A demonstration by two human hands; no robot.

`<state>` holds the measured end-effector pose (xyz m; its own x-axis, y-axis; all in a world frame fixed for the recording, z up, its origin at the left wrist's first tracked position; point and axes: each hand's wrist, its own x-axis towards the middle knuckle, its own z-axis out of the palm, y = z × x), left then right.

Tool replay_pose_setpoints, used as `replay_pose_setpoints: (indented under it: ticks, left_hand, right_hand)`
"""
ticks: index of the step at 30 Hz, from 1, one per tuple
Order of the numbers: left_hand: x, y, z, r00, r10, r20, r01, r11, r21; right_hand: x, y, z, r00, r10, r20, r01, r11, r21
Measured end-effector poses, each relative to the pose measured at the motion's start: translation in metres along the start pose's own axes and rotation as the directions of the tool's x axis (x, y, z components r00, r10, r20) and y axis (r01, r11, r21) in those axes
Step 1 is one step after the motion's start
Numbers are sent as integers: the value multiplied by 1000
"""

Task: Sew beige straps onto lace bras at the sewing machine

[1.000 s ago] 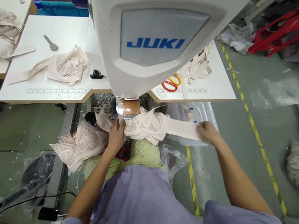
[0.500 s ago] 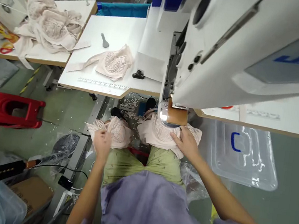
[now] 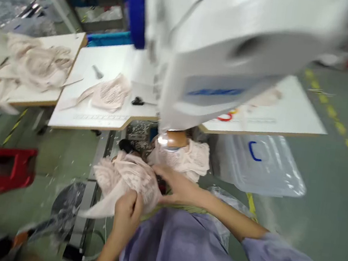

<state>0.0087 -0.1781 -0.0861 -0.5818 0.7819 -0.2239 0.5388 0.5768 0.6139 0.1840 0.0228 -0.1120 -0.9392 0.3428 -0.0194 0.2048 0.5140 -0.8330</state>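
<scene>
Lace bra (image 3: 142, 177) (pale), bunched, in left hand (image 3: 127, 212)

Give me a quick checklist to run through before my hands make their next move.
1. Left hand gripping the lace garment: ok, fist closed on it.
2. Right hand at that garment's edge: ok, thumb and fingers apart.
3. Both hands clear of the sewing machine: ok, both are apart from it.
4. Second garment clear of the machine: not ok, it lies close about the lower end.
5. Red scissors clear of hands: ok, on the table.
6. Lace undamaged: cannot tell, too blurred.
</scene>
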Motion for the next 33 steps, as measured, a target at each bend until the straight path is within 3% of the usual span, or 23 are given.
replay_pose_setpoints:
  ticks: [1,3,5,7,9,10,11,13,14,16,18,20,22,24,29,33]
  left_hand:
    - [1,17,0,994,94,51,-92,995,-48]
    - [16,45,3,985,172,30,-159,957,-243]
    - [43,72,15,986,152,61,-111,892,-437]
    - [65,99,35,955,140,260,39,814,-580]
    - [76,123,58,862,171,478,181,775,-605]
    - [78,133,67,822,188,538,216,771,-600]
    - [78,141,74,810,197,553,223,768,-600]
    - [78,152,81,849,186,495,196,759,-621]
    - [78,156,81,876,177,449,166,763,-625]
    - [77,161,80,913,186,362,71,804,-591]
    - [74,162,79,913,237,331,-31,852,-523]
    - [68,160,80,904,276,326,-94,874,-477]
    - [61,159,83,908,283,309,-117,880,-461]
    - [57,160,87,912,284,297,-124,879,-461]
    - [54,169,88,897,309,317,-132,871,-474]
    - [59,167,80,919,287,270,-153,892,-425]
  right_hand:
    - [1,-11,-7,988,-65,137,59,997,51]
    - [-1,-25,-32,943,-186,274,144,975,167]
    - [-15,-39,-66,927,-254,275,180,947,267]
    - [-38,-56,-97,931,-255,262,155,924,349]
    - [-61,-70,-124,937,-204,282,77,913,401]
    - [-70,-73,-136,929,-183,322,39,913,407]
    - [-76,-70,-148,932,-131,339,-6,927,375]
    - [-79,-51,-175,969,72,236,-128,965,229]
    - [-76,-34,-190,973,218,81,-227,965,134]
    - [-64,7,-227,867,416,-274,-417,907,59]
    - [-51,49,-267,678,501,-539,-562,825,60]
    - [-39,83,-303,492,527,-693,-666,741,91]
    - [-26,107,-329,364,520,-773,-725,679,116]
    - [-10,122,-343,326,508,-798,-745,657,114]
    - [35,144,-344,392,545,-742,-746,660,91]
    - [42,151,-339,357,574,-737,-747,649,144]
